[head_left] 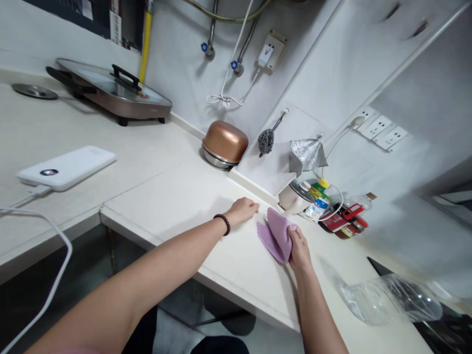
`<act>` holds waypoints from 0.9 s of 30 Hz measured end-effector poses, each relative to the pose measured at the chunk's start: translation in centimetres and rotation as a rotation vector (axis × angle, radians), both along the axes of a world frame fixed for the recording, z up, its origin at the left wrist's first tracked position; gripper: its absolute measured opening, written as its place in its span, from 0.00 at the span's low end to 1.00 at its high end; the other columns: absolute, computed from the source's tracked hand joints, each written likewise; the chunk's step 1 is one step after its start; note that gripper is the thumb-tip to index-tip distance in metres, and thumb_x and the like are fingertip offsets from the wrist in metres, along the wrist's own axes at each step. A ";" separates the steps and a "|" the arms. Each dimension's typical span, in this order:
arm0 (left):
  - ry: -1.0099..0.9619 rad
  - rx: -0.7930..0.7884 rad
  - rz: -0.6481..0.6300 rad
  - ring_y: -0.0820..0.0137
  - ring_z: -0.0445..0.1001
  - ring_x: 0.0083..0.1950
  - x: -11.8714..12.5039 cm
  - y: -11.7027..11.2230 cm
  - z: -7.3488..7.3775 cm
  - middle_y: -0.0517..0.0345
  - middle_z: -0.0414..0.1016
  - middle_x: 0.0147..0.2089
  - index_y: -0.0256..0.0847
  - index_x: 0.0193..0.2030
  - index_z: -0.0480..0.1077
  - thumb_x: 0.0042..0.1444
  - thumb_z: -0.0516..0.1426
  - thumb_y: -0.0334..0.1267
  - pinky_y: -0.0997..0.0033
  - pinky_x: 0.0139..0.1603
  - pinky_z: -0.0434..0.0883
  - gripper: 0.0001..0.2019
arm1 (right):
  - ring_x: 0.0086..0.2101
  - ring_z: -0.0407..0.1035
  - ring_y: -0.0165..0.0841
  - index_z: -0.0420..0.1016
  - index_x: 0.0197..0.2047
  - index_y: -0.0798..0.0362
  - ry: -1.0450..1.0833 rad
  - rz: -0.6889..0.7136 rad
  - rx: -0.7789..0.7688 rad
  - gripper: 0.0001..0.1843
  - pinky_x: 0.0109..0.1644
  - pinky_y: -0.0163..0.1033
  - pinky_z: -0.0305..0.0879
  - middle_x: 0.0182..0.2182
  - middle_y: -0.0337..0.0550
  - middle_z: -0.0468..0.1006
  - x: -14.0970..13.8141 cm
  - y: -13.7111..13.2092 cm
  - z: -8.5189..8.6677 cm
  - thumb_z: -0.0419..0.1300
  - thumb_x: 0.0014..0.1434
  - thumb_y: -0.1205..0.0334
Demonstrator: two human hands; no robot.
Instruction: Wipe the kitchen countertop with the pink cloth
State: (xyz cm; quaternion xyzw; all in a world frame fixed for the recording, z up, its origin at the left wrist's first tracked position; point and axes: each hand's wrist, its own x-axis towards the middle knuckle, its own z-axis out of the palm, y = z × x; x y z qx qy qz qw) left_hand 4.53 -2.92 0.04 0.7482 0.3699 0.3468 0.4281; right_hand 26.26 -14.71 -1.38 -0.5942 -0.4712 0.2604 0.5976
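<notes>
A folded purple cloth (277, 236) with a scalloped edge is gripped in my right hand (299, 248), thumb on top, just above the white countertop (236, 250). To its left, my left hand (241, 210) hovers over or rests on the counter; I cannot tell which. Its fingers are curled together, and anything inside them is hidden. A dark bead bracelet (223, 223) circles the left wrist. The two hands are a short way apart, with the cloth's edge between them.
Behind stand a copper-coloured bowl (225, 141), a small lidded pot (297, 196) and several bottles (342, 219). An electric pan (118, 93) and a white power bank (68, 167) with a cable lie left. A clear plastic container (391, 297) sits at the right.
</notes>
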 end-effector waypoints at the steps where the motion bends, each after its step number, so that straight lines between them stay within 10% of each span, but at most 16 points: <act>1: -0.063 -0.066 -0.029 0.67 0.76 0.36 0.1 -0.1 -0.1 0.52 0.80 0.34 0.36 0.39 0.79 0.63 0.49 0.46 0.70 0.39 0.69 0.20 | 0.32 0.74 0.35 0.75 0.44 0.47 0.076 -0.012 0.009 0.19 0.34 0.38 0.73 0.33 0.35 0.81 0.5 0.1 0.1 0.65 0.56 0.43; 11: -0.420 -0.300 -0.170 0.52 0.63 0.69 -0.4 -1.3 0.3 0.32 0.58 0.71 0.37 0.70 0.61 0.45 0.69 0.52 0.63 0.60 0.66 0.47 | 0.60 0.68 0.46 0.76 0.55 0.46 0.105 0.083 0.109 0.25 0.62 0.56 0.69 0.53 0.44 0.80 3.0 1.5 3.4 0.55 0.64 0.40; 18: -0.511 -0.481 -0.400 0.65 0.78 0.38 -0.5 -0.7 0.4 0.49 0.81 0.39 0.33 0.38 0.76 0.42 0.71 0.49 0.70 0.38 0.71 0.22 | 0.62 0.66 0.44 0.77 0.55 0.45 0.110 0.217 0.079 0.30 0.65 0.55 0.65 0.56 0.44 0.78 0.2 4.1 3.1 0.53 0.63 0.34; 27: -0.591 -0.466 -0.328 0.74 0.71 0.27 -0.4 0.4 0.1 0.59 0.76 0.31 0.35 0.41 0.75 0.45 0.68 0.52 0.75 0.29 0.64 0.24 | 0.48 0.76 0.36 0.77 0.50 0.42 0.299 0.245 0.084 0.19 0.53 0.43 0.74 0.48 0.36 0.82 -0.3 3.1 2.1 0.69 0.56 0.50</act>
